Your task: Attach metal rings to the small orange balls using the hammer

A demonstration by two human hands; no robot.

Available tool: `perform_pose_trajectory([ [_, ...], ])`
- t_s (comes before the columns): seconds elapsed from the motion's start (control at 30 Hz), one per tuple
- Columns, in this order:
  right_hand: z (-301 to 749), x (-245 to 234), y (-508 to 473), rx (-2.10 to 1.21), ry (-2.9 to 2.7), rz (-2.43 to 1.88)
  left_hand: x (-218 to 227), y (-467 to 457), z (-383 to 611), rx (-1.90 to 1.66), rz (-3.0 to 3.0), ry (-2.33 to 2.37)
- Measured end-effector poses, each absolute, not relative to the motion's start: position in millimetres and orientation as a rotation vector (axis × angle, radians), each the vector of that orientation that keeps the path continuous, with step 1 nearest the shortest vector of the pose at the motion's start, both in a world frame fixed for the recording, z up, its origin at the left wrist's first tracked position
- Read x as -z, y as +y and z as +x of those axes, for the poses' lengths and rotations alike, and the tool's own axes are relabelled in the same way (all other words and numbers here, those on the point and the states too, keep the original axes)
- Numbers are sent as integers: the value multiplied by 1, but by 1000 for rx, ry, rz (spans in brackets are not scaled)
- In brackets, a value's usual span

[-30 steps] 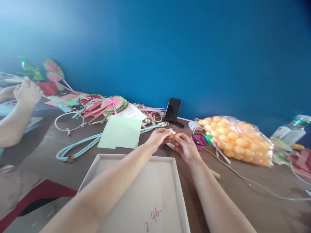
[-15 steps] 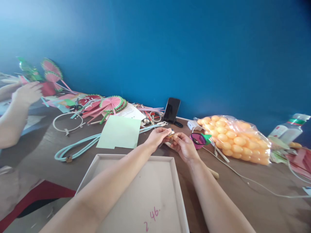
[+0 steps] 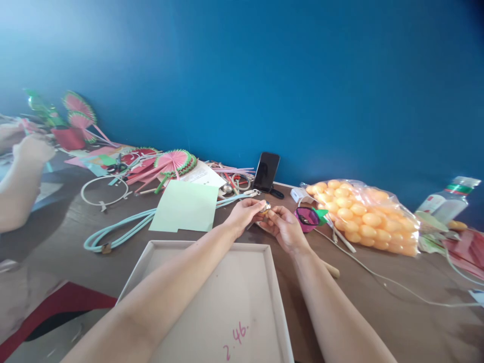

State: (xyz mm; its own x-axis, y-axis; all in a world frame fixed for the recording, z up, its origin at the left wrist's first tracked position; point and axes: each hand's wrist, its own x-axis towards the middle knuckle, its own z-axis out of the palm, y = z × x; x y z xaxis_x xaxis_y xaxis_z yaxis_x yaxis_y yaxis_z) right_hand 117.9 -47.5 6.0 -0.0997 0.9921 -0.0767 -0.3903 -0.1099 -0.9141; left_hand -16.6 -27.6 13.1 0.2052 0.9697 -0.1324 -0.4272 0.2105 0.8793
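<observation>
Between both sets of fingertips is a small object (image 3: 266, 207), whitish and dark on top with a yellow-orange part below; its kind is too small to tell. My left hand (image 3: 245, 215) pinches it from the left, fingers closed. From the right, my right hand (image 3: 285, 225) grips it with thumb and fingers pressed together. Just right of my right hand stands a purple cup-like container (image 3: 308, 217) with a green piece on its side. A shallow white box lid (image 3: 212, 302) with pink handwriting lies below my forearms.
A phone (image 3: 266, 171) leans near the blue wall. To the right lie a bag of orange-yellow balls (image 3: 365, 217), a white cable (image 3: 401, 298) and a clear bottle (image 3: 444, 201). Leftward are a pale green sheet (image 3: 185, 206), paper fans (image 3: 174, 162) and light-blue tubing (image 3: 121, 232). A co-worker's hand (image 3: 34, 151) is at far left.
My hands stay almost in place, with the small object slightly turned between the fingertips. The co-worker's hand at far left has moved down and left.
</observation>
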Motion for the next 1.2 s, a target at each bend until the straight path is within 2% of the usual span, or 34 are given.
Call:
perform_pose_trajectory([
  [1.2,116,-6,-48,-1479,-925,-897,-12,-29,-14,-1127,776,754],
])
